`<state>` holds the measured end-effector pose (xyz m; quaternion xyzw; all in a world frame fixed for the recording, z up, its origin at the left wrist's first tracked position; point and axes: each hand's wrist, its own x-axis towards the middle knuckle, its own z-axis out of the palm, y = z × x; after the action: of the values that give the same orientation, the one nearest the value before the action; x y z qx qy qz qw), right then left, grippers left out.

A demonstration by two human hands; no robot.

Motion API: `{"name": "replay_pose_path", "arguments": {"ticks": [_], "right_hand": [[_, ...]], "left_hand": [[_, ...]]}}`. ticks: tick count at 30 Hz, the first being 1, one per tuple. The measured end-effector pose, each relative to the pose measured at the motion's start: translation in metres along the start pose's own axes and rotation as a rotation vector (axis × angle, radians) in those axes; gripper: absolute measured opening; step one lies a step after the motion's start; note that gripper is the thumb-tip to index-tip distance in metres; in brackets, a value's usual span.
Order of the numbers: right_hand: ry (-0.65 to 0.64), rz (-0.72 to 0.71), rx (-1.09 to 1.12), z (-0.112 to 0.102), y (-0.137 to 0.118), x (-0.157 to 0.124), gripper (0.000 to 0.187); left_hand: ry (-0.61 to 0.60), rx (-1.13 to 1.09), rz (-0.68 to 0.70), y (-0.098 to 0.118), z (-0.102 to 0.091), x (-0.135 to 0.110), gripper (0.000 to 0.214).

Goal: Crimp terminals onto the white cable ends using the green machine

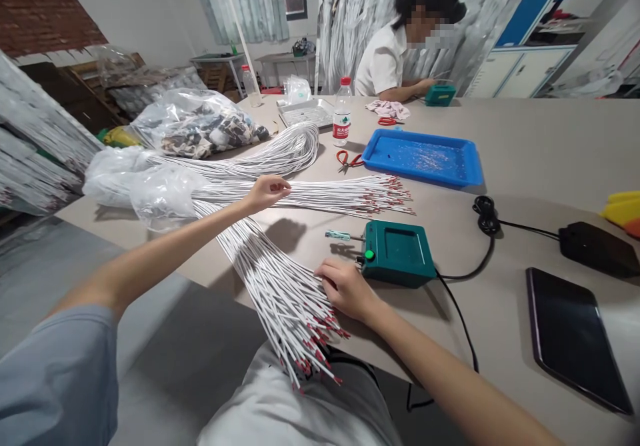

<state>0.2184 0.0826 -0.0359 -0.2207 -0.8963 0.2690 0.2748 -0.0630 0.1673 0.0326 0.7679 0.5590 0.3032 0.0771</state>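
Note:
A bundle of thin white wires (330, 198) with red ends lies across the table, and a second bundle of the same wires (280, 286) slants over the table's front edge toward my lap. My left hand (269, 193) is closed in a pinch above the farther bundle, at a white wire. My right hand (347, 289) rests at the right side of the nearer bundle, its curled fingers closed at a wire; the exact grip is partly hidden. Just beyond my right hand stands a green machine (400, 249) with a green button and a thin shaft pointing left.
Behind are a blue tray (423, 158) with scraps, red-handled pliers (349, 161), a water bottle (342, 116) and looped white wires (295, 149). A black phone (575, 333) and a black adapter (597, 249) with cable lie right. Across the table, a person (383, 59) works at another green machine.

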Motion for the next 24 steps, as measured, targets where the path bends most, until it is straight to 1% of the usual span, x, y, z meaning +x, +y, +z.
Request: {"name": "replay_pose_path", "arguments": {"ticks": [1,3,5,7,9,10,11,12,13,15,17,18,19,21,24], "right_hand": [[-0.006,0.000,-0.001,0.000,0.000,0.000,0.023],[-0.013,-0.007,-0.007,-0.001,0.000,0.001,0.024],[-0.003,-0.020,-0.011,-0.001,0.001,0.001,0.025],[0.031,-0.026,-0.001,0.000,0.003,0.001,0.022],[0.056,-0.015,0.047,0.001,0.003,0.002,0.014],[0.056,-0.004,0.085,0.001,0.003,0.002,0.013],[0.066,0.015,0.126,0.001,0.002,0.002,0.016],[0.104,0.037,0.166,0.001,0.000,0.003,0.020],[0.164,0.067,0.198,0.001,-0.001,0.004,0.023],[0.311,0.168,0.235,0.002,-0.005,0.006,0.023],[0.418,0.288,0.288,0.002,-0.009,0.009,0.018],[0.449,0.339,0.328,0.003,-0.010,0.010,0.018],[0.472,0.377,0.378,0.003,-0.012,0.011,0.019],[0.480,0.407,0.488,0.005,-0.014,0.011,0.020],[0.458,0.394,0.614,0.005,-0.017,0.011,0.017]], "left_hand": [[-0.019,-0.041,0.015,0.012,-0.003,-0.002,0.029],[-0.074,-0.123,0.062,0.042,-0.009,-0.011,0.030],[-0.236,-0.323,0.160,0.079,-0.012,-0.025,0.030],[-0.412,-0.469,0.261,0.112,-0.009,-0.043,0.027],[-0.575,-0.616,0.307,0.133,0.000,-0.060,0.023],[-0.640,-0.696,0.300,0.137,0.007,-0.067,0.022],[-0.676,-0.772,0.257,0.137,0.014,-0.071,0.023],[-0.690,-0.851,0.189,0.134,0.023,-0.074,0.024],[-0.678,-0.932,0.113,0.128,0.031,-0.074,0.026],[-0.598,-1.063,-0.026,0.112,0.047,-0.071,0.029],[-0.490,-1.112,-0.101,0.097,0.059,-0.064,0.028],[-0.447,-1.105,-0.125,0.092,0.063,-0.062,0.027],[-0.418,-1.095,-0.152,0.088,0.066,-0.060,0.026],[-0.395,-1.107,-0.216,0.083,0.068,-0.059,0.024],[-0.439,-1.174,-0.297,0.082,0.067,-0.062,0.022]]}}
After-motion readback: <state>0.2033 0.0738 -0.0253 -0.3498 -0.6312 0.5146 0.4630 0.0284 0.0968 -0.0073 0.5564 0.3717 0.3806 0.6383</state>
